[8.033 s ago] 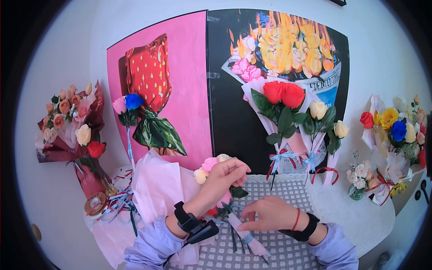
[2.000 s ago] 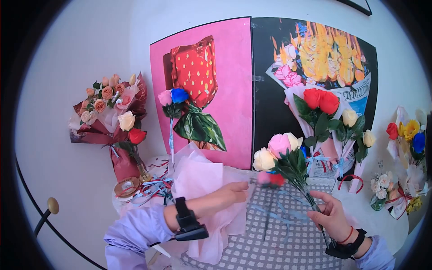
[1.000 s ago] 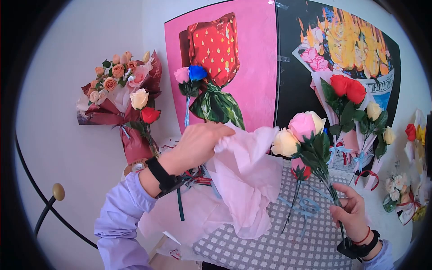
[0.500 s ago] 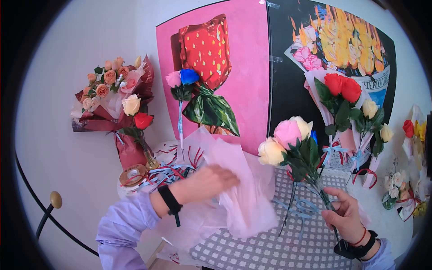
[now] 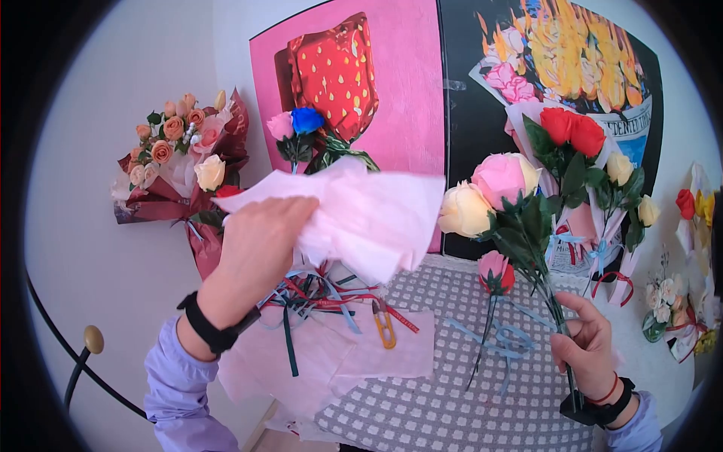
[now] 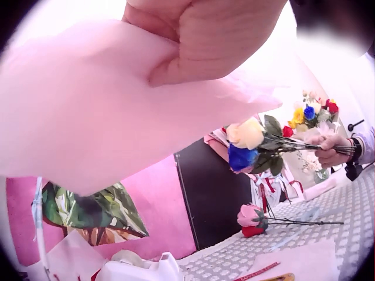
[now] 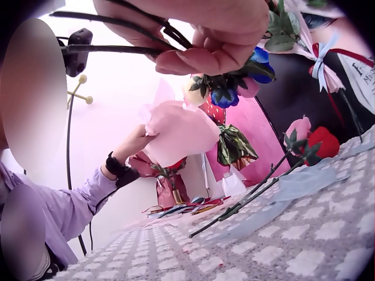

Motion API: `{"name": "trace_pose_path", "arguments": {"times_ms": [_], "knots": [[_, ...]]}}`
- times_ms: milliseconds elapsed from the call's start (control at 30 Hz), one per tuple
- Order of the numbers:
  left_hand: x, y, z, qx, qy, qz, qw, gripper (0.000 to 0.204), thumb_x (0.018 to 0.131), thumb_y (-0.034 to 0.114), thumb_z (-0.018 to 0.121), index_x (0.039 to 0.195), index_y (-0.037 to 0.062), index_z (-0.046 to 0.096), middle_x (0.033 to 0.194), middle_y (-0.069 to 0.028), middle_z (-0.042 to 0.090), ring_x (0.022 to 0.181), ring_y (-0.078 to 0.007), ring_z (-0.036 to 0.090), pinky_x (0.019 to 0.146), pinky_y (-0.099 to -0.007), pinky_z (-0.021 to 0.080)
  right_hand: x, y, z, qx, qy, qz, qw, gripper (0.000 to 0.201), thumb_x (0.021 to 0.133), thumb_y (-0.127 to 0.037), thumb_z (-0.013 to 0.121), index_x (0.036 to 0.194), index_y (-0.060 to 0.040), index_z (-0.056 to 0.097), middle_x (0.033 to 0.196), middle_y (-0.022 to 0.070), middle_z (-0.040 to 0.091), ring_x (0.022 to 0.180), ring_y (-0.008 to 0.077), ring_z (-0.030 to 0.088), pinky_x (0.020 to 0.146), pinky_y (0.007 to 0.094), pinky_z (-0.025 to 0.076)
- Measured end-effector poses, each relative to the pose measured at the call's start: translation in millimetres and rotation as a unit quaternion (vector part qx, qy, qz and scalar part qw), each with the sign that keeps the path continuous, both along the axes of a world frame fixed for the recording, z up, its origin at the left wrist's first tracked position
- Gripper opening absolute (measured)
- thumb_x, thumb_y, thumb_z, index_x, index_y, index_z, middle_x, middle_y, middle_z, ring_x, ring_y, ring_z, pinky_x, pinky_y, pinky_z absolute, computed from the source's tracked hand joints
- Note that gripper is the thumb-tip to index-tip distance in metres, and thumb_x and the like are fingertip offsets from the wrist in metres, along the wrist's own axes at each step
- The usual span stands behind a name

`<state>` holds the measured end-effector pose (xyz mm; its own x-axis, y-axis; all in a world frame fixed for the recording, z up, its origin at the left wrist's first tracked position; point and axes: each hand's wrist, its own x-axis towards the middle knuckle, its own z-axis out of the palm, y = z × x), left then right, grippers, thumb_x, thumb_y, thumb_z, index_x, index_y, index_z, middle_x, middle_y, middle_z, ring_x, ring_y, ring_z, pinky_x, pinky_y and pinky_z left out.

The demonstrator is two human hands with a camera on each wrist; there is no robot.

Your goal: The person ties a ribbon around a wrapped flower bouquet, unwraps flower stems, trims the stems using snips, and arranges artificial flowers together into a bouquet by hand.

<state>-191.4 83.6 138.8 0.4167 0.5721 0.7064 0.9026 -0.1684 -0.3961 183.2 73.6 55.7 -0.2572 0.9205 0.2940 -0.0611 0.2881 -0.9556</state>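
My left hand point(image 5: 263, 237) pinches a crumpled sheet of pale pink wrapping paper point(image 5: 369, 218), held up above the left side of the table. In the left wrist view the thumb presses into this paper point(image 6: 88, 105). On the right, my right hand point(image 5: 587, 346) grips a bunch of artificial roses point(image 5: 527, 233) by their dark stems, blooms tilted up and left. The bunch has pink and cream heads, and a blue rose point(image 6: 241, 158) shows in the left wrist view. Between the hands, a pink rose point(image 5: 493, 264) and a red rose point(image 7: 323, 143) lie on the tablecloth.
Yellow-handled snips point(image 5: 384, 328) lie on flat pink paper point(image 5: 324, 365), beside tangled ribbons point(image 5: 301, 290). A loose light blue ribbon point(image 5: 504, 345) curls on the checked tablecloth point(image 5: 422, 392). Wrapped red roses point(image 5: 576, 135) lean at the back right; a large bouquet point(image 5: 177, 151) stands left.
The left hand has lifted the pink paper off the table, uncovering the snips. The right hand, near both hands' earlier work on a wrapped stem, has since taken up the rose bunch.
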Motion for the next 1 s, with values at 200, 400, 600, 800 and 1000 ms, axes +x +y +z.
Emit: {"name": "trace_pose_path", "arguments": {"times_ms": [200, 400, 600, 800, 1000], "knots": [[7, -37, -39, -0.078, 0.059, 0.082, 0.992, 0.027, 0.068, 0.006, 0.049, 0.095, 0.0029, 0.052, 0.085, -0.0080, 0.059, 0.075, -0.0227, 0.058, 0.060, -0.0338, 0.043, 1, 4, -4, -0.009, -0.020, 0.010, 1.000, 0.051, 0.077, 0.003, 0.058, 0.123, 0.0024, 0.037, 0.064, 0.0010, 0.057, 0.051, 0.0042, 0.049, 0.045, 0.0171, 0.035], [-22, -36, -127, -0.380, 0.056, 0.044, 0.922, 0.049, 0.064, 0.008, 0.053, 0.112, 0.0010, 0.047, 0.116, -0.0122, 0.050, 0.096, -0.0241, 0.055, 0.070, -0.0346, 0.049, -3, 7, -8, -0.030, -0.030, 0.016, 0.999, 0.051, 0.076, 0.003, 0.058, 0.123, 0.0030, 0.038, 0.065, 0.0016, 0.058, 0.052, 0.0046, 0.050, 0.046, 0.0169, 0.037], [-21, -23, -108, -0.477, 0.053, 0.115, 0.870, 0.058, 0.072, 0.018, 0.056, 0.124, 0.0021, 0.037, 0.124, -0.0161, 0.043, 0.107, -0.0292, 0.049, 0.080, -0.0384, 0.046, -9, 3, -5, -0.035, -0.037, 0.029, 0.998, 0.051, 0.076, 0.003, 0.058, 0.123, 0.0033, 0.037, 0.068, 0.0021, 0.059, 0.053, 0.0047, 0.051, 0.048, 0.0169, 0.037], [-30, -1, -73, -0.485, -0.108, -0.009, 0.868, 0.071, 0.075, 0.042, 0.057, 0.130, 0.0042, 0.032, 0.130, -0.0195, 0.035, 0.116, -0.0355, 0.038, 0.097, -0.0399, 0.032, -10, 4, -5, -0.033, -0.028, 0.036, 0.998, 0.050, 0.077, 0.003, 0.058, 0.122, 0.0035, 0.037, 0.069, 0.0031, 0.060, 0.054, 0.0047, 0.051, 0.048, 0.0172, 0.038], [-44, 33, -124, -0.526, -0.096, 0.065, 0.843, 0.083, 0.075, 0.065, 0.043, 0.137, 0.0155, 0.020, 0.141, -0.0201, 0.015, 0.129, -0.0408, 0.012, 0.102, -0.0518, 0.019, -14, 5, -6, -0.031, -0.029, 0.041, 0.998, 0.049, 0.076, 0.003, 0.058, 0.122, 0.0034, 0.038, 0.069, 0.0030, 0.060, 0.054, 0.0051, 0.052, 0.048, 0.0173, 0.038]]}}
